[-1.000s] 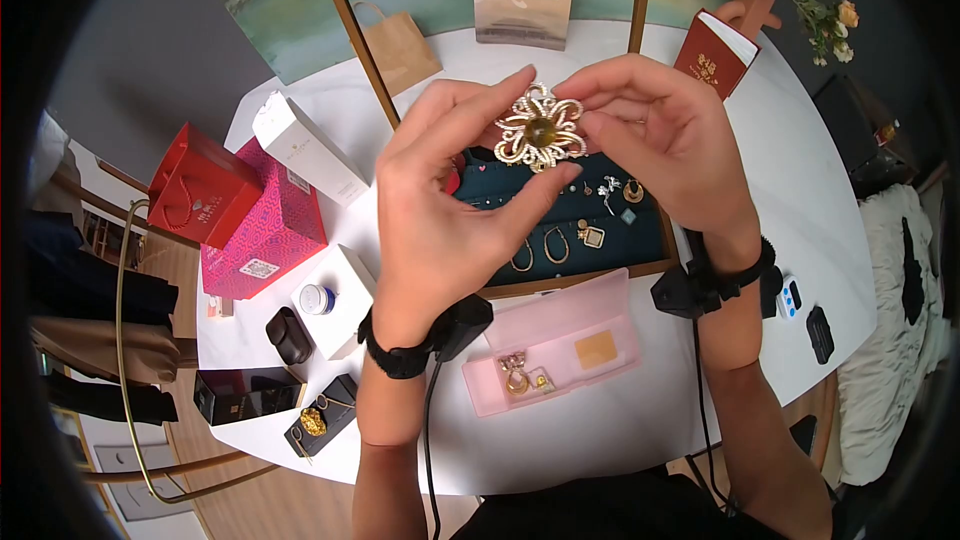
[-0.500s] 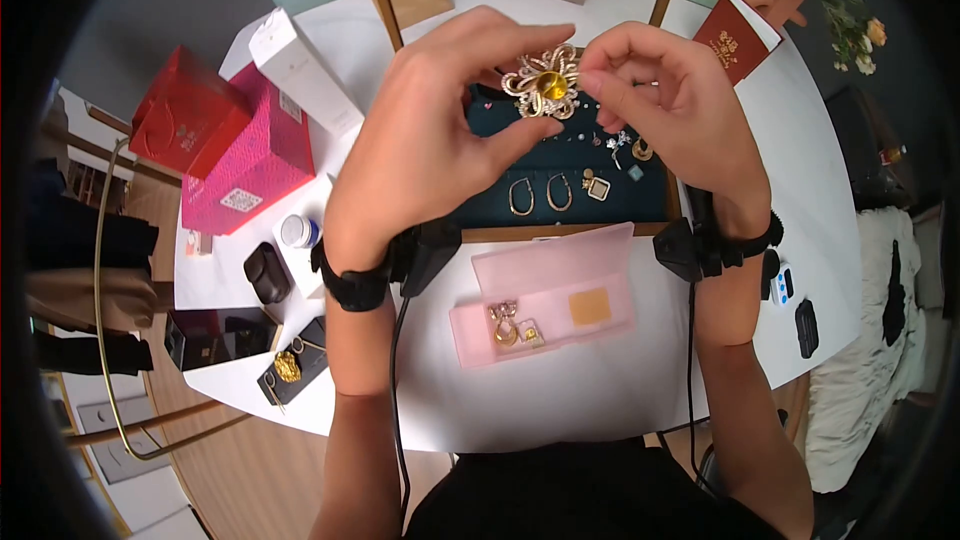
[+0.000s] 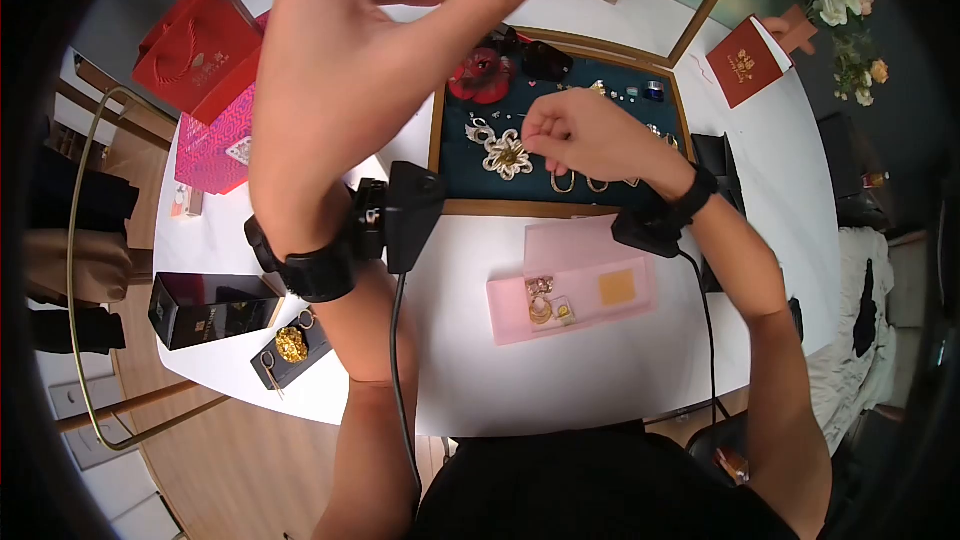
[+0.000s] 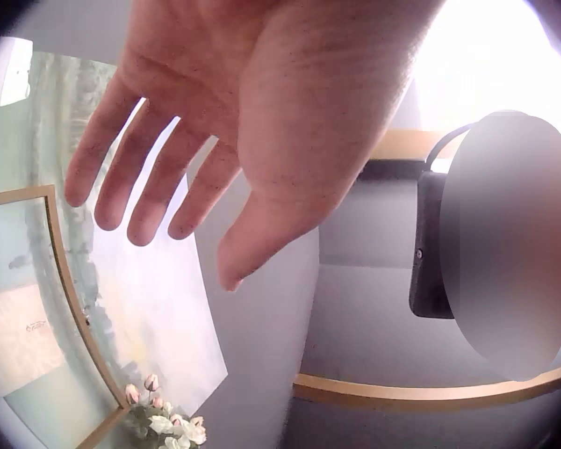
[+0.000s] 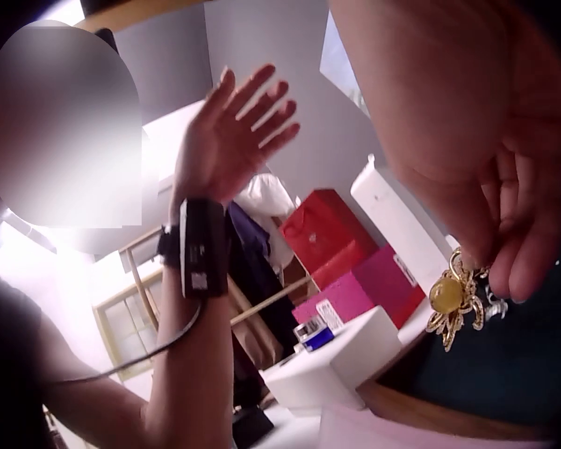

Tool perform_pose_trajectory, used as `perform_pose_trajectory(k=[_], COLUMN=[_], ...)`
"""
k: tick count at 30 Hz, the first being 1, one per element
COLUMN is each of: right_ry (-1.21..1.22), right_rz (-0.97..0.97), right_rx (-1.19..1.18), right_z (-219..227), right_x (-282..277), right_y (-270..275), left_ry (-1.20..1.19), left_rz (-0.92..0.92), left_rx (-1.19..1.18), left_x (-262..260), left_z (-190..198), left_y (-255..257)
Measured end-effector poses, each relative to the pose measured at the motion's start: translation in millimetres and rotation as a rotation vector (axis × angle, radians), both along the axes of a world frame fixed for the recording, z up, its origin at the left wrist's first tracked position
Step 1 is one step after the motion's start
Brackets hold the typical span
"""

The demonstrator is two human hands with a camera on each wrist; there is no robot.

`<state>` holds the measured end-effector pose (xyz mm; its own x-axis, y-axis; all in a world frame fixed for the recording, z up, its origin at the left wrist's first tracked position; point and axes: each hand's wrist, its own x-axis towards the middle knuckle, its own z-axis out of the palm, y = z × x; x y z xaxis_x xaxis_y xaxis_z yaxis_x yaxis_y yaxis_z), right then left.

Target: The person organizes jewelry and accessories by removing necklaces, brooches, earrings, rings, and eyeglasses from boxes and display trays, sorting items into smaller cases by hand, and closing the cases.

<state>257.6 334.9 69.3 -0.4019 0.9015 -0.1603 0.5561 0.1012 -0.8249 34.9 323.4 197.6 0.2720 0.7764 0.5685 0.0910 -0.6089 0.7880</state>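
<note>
My right hand [image 3: 595, 135] pinches a flower-shaped brooch [image 3: 507, 156] at its petal edge, low over the dark green lining of a wood-framed jewelry case [image 3: 490, 208]. In the right wrist view the brooch [image 5: 447, 297] shows gold petals around a round yellow stone, below the thumb and fingertips. A smaller silvery piece [image 3: 480, 130] lies beside it in the case. Raised high at the left, my left hand [image 3: 345, 80] holds nothing; its fingers [image 4: 154, 173] are spread and straight in the left wrist view. Hoop earrings [image 3: 563, 181] lie partly behind the right hand.
An open pink box [image 3: 640, 315] with small jewelry stands in front of the case. A red flower [image 3: 481, 77] lies inside the case. Left are a red bag [image 3: 195, 50], a black box [image 3: 215, 310] and a gold ornament [image 3: 291, 344]; a red book [image 3: 745, 62] stands back right.
Both hands held the brooch up earlier. The left hand has let go and risen to the left; the right hand has lowered the brooch to the case. The view has shifted too.
</note>
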Motion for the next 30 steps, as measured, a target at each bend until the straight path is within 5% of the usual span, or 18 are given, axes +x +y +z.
perform_pose_trajectory(k=[5,14,16,19,23,26,30], right_ry=[-0.17,-0.418,-0.44,-0.418,-0.321,-0.287,-0.269], right_rz=[0.073,0.168,0.154,0.151,-0.045,-0.26,-0.519], right_rx=[-0.084,0.187,0.166,0.24,0.469,0.413,0.503], right_z=[-9.6,-15.1,-7.2,7.6,52.3,68.8,52.8], right_x=[-28.2,-26.7,-27.5,-18.3,22.0,66.0,102.6], right_y=[5.3,9.6,7.5,5.6,-20.0,-74.4,-174.5], left_ry=[0.003,0.023,0.182,0.279,0.16,0.275,0.341], left_rz=[-0.045,-0.032,0.129,0.069,-0.132,0.041,0.053], left_rx=[0.15,0.178,0.166,0.146,0.079,0.183,0.184], left_x=[-7.1,-5.8,-3.2,-6.8,-4.8,0.5,16.2], left_z=[-25.6,-21.7,-8.1,-1.7,-20.2,-21.8,-20.8], left_y=[25.5,15.7,-8.3,-9.3,14.5,7.8,-0.7])
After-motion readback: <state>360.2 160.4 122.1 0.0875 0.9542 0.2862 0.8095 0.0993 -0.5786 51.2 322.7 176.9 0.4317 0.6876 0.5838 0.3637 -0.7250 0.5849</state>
